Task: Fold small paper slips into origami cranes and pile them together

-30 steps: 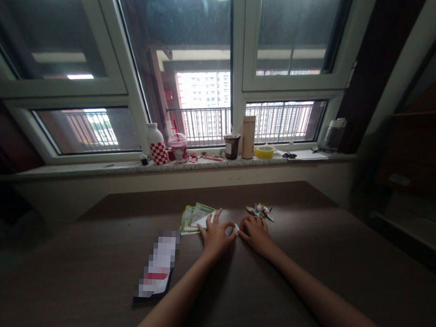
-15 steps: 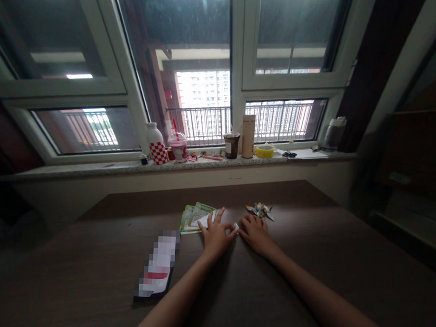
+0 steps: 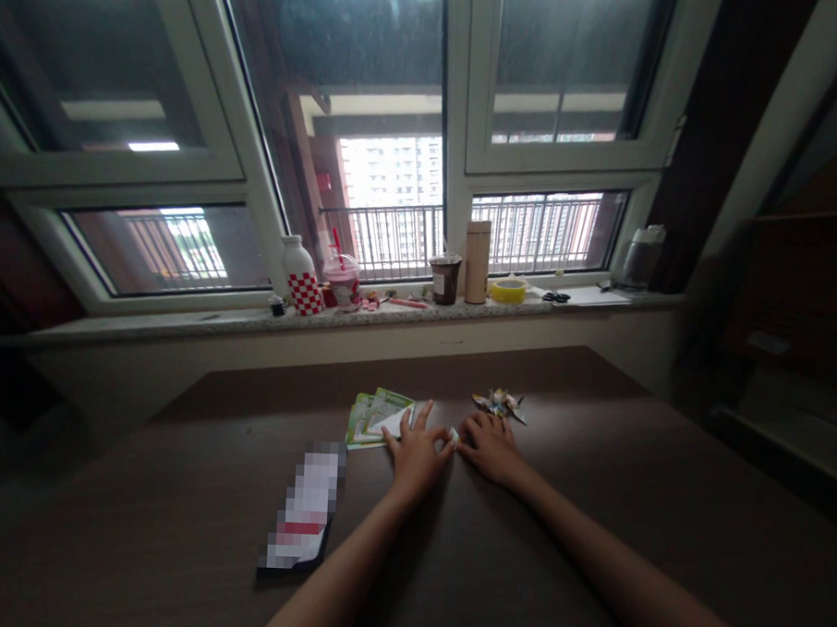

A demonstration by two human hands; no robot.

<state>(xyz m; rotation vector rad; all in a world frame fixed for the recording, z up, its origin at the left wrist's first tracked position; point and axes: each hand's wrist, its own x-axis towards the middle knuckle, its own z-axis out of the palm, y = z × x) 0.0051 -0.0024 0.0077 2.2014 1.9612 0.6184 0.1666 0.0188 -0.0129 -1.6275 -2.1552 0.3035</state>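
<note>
My left hand [image 3: 416,457] and my right hand [image 3: 492,448] rest side by side on a dark wooden table [image 3: 590,506], both pressing on a small white piece of paper [image 3: 453,434] that shows only between the fingertips. Green printed paper sheets [image 3: 374,415] lie just left of my left hand, partly under its fingers. A small folded paper figure [image 3: 499,404] in mixed colours sits just beyond my right hand, not touching it.
A dark phone [image 3: 304,516] lies on the table to the left. The stone window sill [image 3: 182,320] carries a checked bottle [image 3: 302,276], a pink cup [image 3: 342,281], a brown cup [image 3: 445,279], a tan flask [image 3: 477,262], yellow tape [image 3: 508,290], scissors [image 3: 555,297].
Both hands stay on the paper with only slight finger shifts; nothing else has moved.
</note>
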